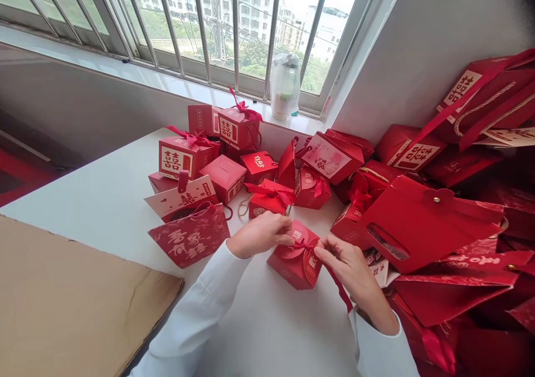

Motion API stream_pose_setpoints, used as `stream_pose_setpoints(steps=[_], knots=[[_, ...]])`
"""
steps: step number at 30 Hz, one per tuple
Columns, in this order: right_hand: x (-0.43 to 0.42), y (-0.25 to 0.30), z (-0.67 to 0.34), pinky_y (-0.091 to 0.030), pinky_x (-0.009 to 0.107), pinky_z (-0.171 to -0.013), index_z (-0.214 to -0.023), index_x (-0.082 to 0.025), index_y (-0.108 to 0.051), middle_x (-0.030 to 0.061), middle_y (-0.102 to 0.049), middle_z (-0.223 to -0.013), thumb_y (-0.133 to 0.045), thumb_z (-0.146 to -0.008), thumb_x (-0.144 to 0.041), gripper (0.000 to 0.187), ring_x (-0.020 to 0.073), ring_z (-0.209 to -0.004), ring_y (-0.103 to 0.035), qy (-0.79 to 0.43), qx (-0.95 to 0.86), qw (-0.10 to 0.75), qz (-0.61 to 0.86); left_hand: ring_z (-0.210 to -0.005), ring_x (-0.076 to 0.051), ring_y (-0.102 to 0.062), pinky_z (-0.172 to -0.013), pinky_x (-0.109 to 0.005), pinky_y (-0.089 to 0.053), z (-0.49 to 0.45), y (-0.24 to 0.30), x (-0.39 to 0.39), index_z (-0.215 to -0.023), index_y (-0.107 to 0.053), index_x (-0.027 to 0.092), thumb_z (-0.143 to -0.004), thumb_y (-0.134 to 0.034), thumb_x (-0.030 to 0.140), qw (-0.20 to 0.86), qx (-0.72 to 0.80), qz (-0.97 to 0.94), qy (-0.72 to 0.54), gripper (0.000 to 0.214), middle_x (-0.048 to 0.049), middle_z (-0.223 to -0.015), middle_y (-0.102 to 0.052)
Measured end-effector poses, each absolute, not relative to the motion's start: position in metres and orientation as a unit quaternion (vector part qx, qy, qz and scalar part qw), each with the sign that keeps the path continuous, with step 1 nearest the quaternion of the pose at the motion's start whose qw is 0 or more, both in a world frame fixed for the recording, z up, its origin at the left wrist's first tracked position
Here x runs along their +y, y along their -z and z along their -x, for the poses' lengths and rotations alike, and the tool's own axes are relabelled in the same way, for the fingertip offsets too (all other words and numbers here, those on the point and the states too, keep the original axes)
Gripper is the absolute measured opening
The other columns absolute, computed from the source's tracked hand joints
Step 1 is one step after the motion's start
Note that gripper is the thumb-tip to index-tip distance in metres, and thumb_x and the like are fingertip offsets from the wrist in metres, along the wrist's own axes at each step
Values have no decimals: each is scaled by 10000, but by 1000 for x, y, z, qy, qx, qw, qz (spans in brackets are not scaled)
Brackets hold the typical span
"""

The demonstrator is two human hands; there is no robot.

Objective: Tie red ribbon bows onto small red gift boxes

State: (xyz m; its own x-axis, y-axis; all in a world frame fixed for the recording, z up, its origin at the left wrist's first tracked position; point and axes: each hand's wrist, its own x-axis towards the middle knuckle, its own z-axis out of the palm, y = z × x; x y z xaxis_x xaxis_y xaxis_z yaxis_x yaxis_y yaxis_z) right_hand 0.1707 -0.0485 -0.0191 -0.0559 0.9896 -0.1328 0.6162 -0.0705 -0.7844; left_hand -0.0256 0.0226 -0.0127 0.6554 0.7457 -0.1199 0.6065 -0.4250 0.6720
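The left hand [259, 235] and right hand [351, 271] pinch their fingers closed on the red ribbon [304, 245] of a small gift box [295, 268] on the desk [267, 332] (its long end hangs down from the right fingers).

We get bright daylight from the window [217, 25], its view washing out pale, and only soft shadows on the tabletop [104, 187]. Distortion bends straight lines near the edges, and the top right corner falls dark.

Left hand [261, 235], right hand [349, 271], both pinching
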Motion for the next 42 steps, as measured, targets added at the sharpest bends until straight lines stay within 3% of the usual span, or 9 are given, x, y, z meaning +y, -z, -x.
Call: stream_pose_setpoints(steps=[6,9,21,34,42], knots=[[-57,14,-173,-233,233,-507,-623,-199,-424,-55,-345,-567,-450,-812,-385,266,106,-546,-311,-380,-612,253,646,-544,-81,-295,-495,-235,-206,27,4,19,-594,-407,164,-791,-542,332,379,371,-843,-90,292,58,-556,-358],[-61,14,-172,-230,231,-502,-624,-200,-419,-57,-335,-551,-435,-816,-387,268,106,-537,-311,-372,-613,243,653,-551,-82,-343,-502,-225,-224,26,4,18,-604,-440,164,-776,-571,339,389,366,-840,-92,278,55,-560,-420],[-72,26,-170,-252,239,-519,-594,-208,-388,-43,-410,-538,-434,-812,-347,263,118,-527,-378,-248,-652,222,681,-494,-80,-418,-463,-193,-275,23,6,12,-595,-500,170,-693,-640,237,401,396,-825,-32,183,57,-512,-495],[-67,35,-164,-264,241,-510,-565,-214,-438,-34,-468,-502,-484,-723,-259,170,132,-514,-433,-169,-624,193,738,-508,-90,-460,-450,-187,-296,14,10,9,-578,-522,173,-671,-649,271,402,404,-822,12,185,44,-518,-521],[-70,39,-181,-294,221,-524,-602,-207,-445,-51,-459,-533,-466,-752,-347,207,114,-512,-419,-218,-632,256,698,-437,-77,-407,-450,-208,-264,6,6,-2,-535,-518,165,-655,-664,285,413,405,-816,-15,224,58,-438,-476]])
